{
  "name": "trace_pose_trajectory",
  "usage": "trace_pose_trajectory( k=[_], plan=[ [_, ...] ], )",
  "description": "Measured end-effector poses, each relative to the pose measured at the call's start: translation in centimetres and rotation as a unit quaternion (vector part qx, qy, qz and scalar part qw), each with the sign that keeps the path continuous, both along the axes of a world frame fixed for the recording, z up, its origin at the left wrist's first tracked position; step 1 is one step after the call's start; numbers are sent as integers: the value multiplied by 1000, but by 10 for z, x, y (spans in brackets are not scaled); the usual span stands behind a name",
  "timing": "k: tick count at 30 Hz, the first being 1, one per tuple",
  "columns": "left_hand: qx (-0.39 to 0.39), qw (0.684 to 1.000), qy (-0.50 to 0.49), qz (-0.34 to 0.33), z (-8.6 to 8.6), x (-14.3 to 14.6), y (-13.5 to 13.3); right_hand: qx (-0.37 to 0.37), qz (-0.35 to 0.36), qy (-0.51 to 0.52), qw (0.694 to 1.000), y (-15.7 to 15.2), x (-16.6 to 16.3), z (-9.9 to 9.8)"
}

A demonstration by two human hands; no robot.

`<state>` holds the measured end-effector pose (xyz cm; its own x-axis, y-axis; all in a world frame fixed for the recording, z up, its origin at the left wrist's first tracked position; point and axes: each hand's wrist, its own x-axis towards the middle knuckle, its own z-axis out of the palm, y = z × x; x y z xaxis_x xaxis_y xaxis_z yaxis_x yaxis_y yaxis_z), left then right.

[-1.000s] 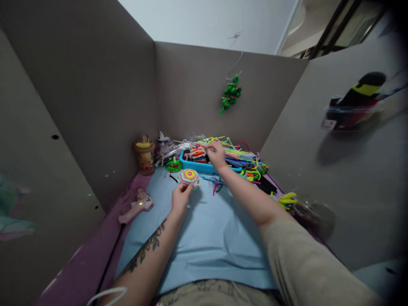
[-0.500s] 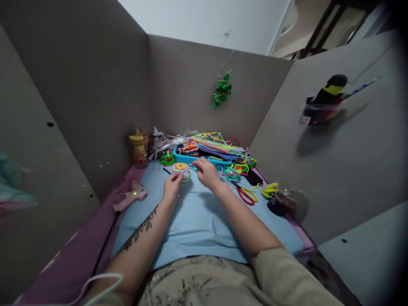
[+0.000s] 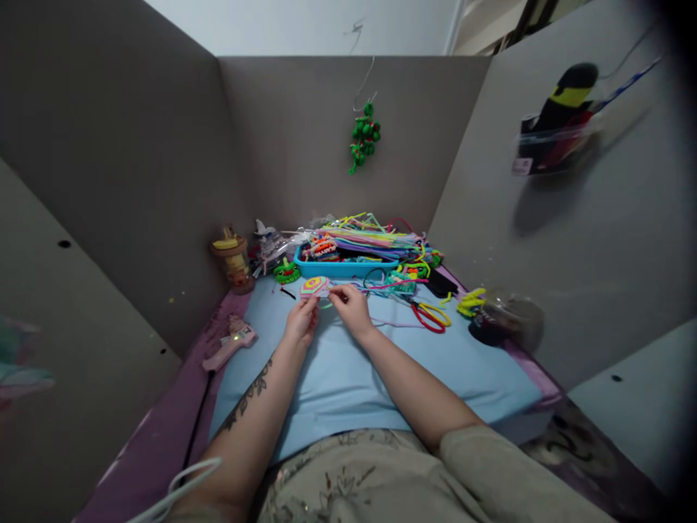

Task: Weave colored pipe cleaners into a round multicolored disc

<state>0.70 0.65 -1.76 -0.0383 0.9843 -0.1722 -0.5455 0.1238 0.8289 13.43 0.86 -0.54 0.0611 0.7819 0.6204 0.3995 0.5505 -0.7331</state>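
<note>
My left hand (image 3: 303, 319) is closed, thumb and fingers pinching the lower edge of a round piece of coiled pipe cleaners (image 3: 314, 287) with pink, yellow and green rings. Close beside it, my right hand (image 3: 351, 306) is closed in a pinch at the piece's right edge, on what looks like a pale lavender pipe cleaner; the fingertips partly hide it. A lavender strand (image 3: 400, 325) lies on the blue cloth (image 3: 348, 392) right of my right wrist. Under the piece, a thin green loop (image 3: 325, 306) shows between my hands.
Behind my hands stands a blue tray (image 3: 348, 270) heaped with pipe cleaners (image 3: 364, 240). Scissors (image 3: 431, 317) with red and yellow handles lie to the right, near a dark-based clear container (image 3: 506, 319). A pink glue gun (image 3: 231, 345) and a brown cup (image 3: 234, 261) are left. Grey panels surround the table.
My right hand has come down and left, from above the cloth to the round piece's edge, closing the gap to my left hand. The camera view has shifted slightly.
</note>
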Motion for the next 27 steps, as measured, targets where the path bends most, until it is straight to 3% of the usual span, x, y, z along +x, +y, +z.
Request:
trace_pose_trajectory(
  k=[13,27],
  plan=[
    [-20,1000,-14,-11,0,3,-2,-11,15,45,999,1,-5,-4],
    [-16,999,-28,-14,4,1,-5,-88,59,131,986,2,-2,-7]
  ],
)
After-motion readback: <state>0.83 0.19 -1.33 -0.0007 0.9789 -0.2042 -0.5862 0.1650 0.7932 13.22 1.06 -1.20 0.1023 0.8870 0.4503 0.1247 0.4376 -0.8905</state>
